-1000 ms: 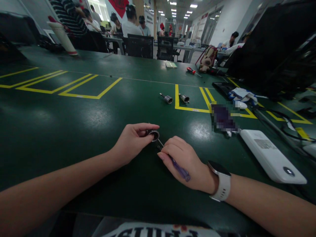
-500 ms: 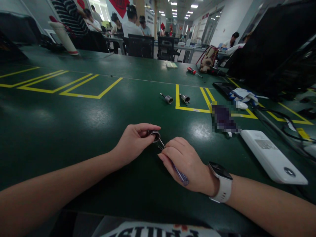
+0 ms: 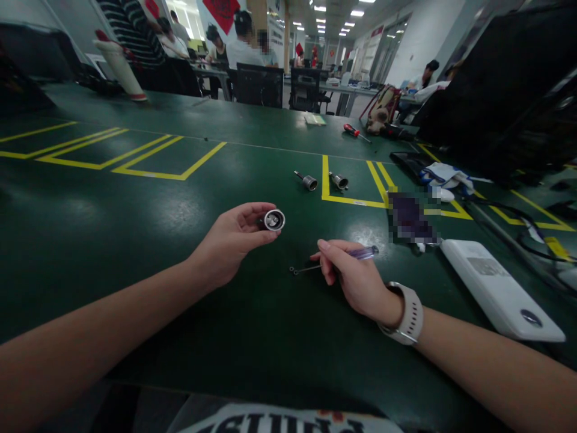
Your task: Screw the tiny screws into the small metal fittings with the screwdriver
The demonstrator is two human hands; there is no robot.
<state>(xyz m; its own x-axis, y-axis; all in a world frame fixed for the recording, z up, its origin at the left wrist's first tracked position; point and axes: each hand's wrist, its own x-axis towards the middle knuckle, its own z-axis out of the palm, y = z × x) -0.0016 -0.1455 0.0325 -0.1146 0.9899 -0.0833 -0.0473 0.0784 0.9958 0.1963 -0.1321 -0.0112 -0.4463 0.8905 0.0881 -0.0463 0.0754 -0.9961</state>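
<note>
Green matting with yellow lines covers the workbench (image 3: 135, 240) in our one view, the head camera looking down at our two bare hands. Our left hand (image 3: 229, 243) is raised a little off the bench, palm turned up, with thumb and fingers closed around a small round metal cup-shaped part (image 3: 273, 220); its open face points toward us and shows a pale inside. Our right hand (image 3: 349, 273), with a white watch (image 3: 408, 313) on its wrist, pinches a slim screwdriver with a clear purple handle (image 3: 360, 254). We see the thin shaft run leftward from the fingers, low over the bench, to a tip (image 3: 295, 270) beside one or two tiny dark bits that are too small for us to name. Part and screwdriver tip are apart, the part higher and farther from us.

Farther off, two more metal parts (image 3: 308, 180) lie near a yellow corner line. A red-handled screwdriver (image 3: 352, 130) sits beyond them. To our right rests a white flat device (image 3: 498, 288), with white gloves (image 3: 444, 175) behind it. People sit at desks in the background.
</note>
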